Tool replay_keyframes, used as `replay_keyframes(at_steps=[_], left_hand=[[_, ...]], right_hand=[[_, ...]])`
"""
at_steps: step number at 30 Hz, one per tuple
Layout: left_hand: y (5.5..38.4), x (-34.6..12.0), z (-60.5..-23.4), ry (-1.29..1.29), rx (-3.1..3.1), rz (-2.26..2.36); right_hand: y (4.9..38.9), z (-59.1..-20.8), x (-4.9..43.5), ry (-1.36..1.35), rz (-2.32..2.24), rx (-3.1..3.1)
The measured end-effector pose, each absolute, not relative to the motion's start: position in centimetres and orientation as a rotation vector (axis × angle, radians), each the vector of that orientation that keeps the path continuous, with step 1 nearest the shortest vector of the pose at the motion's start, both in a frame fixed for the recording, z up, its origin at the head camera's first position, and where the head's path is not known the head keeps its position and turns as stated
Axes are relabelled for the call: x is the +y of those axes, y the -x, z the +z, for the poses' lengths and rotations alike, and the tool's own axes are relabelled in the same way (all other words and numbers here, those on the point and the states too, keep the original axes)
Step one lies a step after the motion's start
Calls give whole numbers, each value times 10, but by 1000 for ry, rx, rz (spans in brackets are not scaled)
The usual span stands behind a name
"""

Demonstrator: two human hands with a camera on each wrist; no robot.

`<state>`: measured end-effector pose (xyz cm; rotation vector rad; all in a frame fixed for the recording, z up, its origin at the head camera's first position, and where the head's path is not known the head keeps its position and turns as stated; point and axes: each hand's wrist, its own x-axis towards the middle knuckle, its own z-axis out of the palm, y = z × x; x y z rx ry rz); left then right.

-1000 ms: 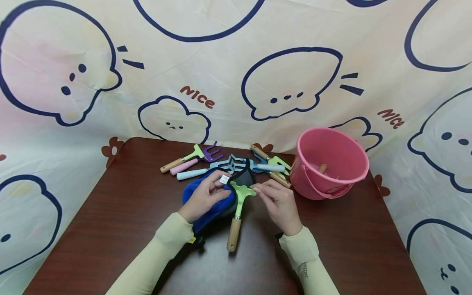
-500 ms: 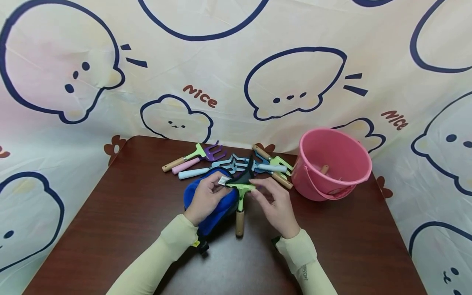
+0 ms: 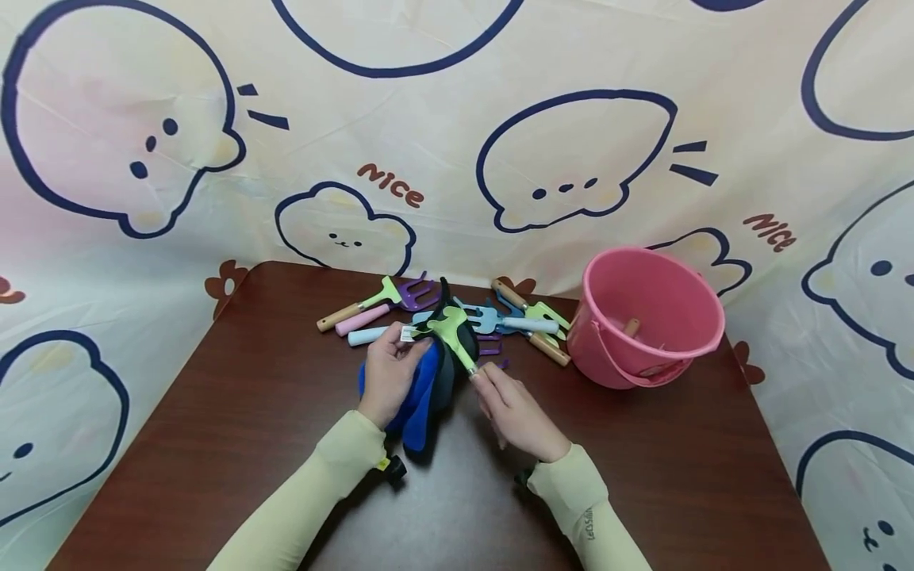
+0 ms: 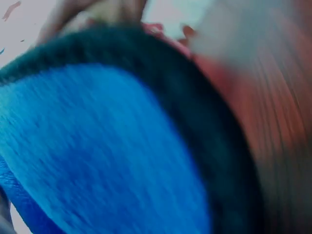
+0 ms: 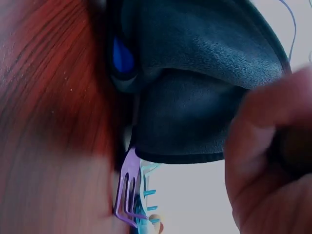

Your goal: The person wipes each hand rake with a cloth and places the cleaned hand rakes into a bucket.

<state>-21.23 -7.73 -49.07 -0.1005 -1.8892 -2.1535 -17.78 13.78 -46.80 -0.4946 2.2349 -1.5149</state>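
My left hand (image 3: pixel 389 377) pinches a folded blue and dark grey fleecy cloth (image 3: pixel 423 388) with black edging, near its white label (image 3: pixel 408 333). My right hand (image 3: pixel 516 408) grips a small green hand rake (image 3: pixel 454 329) by its wooden handle, which the fingers mostly hide. The rake's head lies in front of the cloth's dark side. Blue fleece (image 4: pixel 107 151) fills most of the left wrist view. In the right wrist view, the cloth's dark side (image 5: pixel 195 117) hangs beside my curled right hand (image 5: pixel 263 180); the rake cannot be made out there.
Behind the cloth lie several small garden tools, including a purple rake (image 3: pixel 414 295), a light blue rake (image 3: pixel 485 319) and a green fork (image 3: pixel 550 313). A pink bucket (image 3: pixel 646 317) stands at the right with a wooden handle inside. A patterned sheet hangs behind the table (image 3: pixel 236 428).
My right hand has moved from the rake's head down to its handle. The rake has risen and tilted, head away from me. The cloth has turned and narrowed in my left hand.
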Motion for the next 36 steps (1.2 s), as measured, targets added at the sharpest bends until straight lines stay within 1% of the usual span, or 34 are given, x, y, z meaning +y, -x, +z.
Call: replay_keyframes(at_steps=[11,14,18,22,25,29,36], left_hand=[[208,-82,-491,154,-1952,-1613],[211,-89,-485,102,-1882,-1589],[214,-95,-481,67,-1826,-1704],[215,-91,-485,195,-1917,-1862],[212,-86,-489,316,-2082,-1877],[211,-82,-493,387,-2211,-1680],[212,-82,-496,446,-2159,-1311]], right_hand=[[183,-464,142,521,-1254,2603],[187,-466,147,496,-1212,2662],[189,-468,151,458,-1212,2659],[188,-468,150,478,-1247,2650],[185,-467,147,534,-1255,2629],[180,-464,141,598,-1204,2599],[173,-462,131,637,-1123,2664]])
